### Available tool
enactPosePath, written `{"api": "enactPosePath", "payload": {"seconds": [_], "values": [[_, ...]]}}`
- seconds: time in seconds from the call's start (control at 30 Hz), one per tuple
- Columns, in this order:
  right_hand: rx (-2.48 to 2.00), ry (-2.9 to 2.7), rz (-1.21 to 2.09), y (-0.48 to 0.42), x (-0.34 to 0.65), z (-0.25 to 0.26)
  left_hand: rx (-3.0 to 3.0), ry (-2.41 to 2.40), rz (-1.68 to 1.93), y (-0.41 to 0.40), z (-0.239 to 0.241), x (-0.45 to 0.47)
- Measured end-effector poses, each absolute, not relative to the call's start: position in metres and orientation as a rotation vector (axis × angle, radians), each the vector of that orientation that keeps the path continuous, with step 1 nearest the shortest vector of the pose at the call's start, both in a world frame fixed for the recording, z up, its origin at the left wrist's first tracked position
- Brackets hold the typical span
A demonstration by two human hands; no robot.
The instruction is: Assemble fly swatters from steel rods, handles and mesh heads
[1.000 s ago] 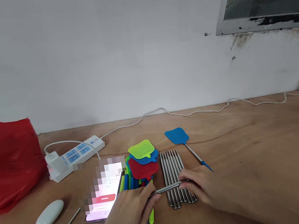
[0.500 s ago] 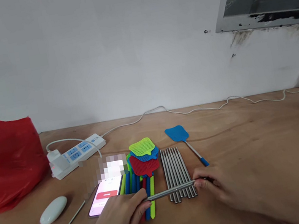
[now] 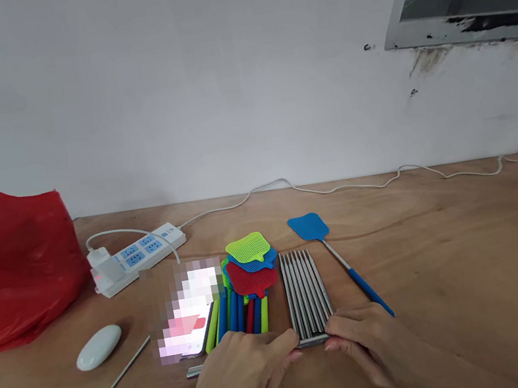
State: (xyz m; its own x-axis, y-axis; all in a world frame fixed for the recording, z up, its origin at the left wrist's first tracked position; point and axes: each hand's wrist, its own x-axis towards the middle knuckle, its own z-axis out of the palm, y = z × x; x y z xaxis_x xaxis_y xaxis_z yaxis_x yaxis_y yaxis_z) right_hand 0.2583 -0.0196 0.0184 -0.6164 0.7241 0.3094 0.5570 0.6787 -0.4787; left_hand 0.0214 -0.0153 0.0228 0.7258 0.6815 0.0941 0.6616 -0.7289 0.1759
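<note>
metal rod (image 3: 313, 341) sits crosswise at the near ends of the rod row (image 3: 305, 293), pinched in the fingers of left hand (image 3: 248, 373) and right hand (image 3: 372, 338); best keep both grips even and level.

Dim, soft light, one hard glare.
Your wall (image 3: 221, 93) reads cool grey, paler mid-frame than at the corners; the table (image 3: 448, 241) darkens at lower right, where detail smears. Your phone (image 3: 200, 288) burns out white-pink under blocky pixelation. The rods (image 3: 304, 289) catch thin glints, the mouse (image 3: 99, 347) throws a faint shadow, and wide-angle distortion stretches your bag (image 3: 11, 264).
</note>
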Motion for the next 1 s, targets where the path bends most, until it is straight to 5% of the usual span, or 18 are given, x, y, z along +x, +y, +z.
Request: {"api": "enactPosePath", "payload": {"seconds": [0.7,1.0], "values": [[-0.795,-2.438,0.105,-0.022,0.280,0.012,2.607,0.997,0.328,-0.019,0.021,-0.009],[-1.078,-2.463,0.263,-0.025,0.307,0.014,2.506,1.092,0.281,-0.015,0.024,-0.021]]}}
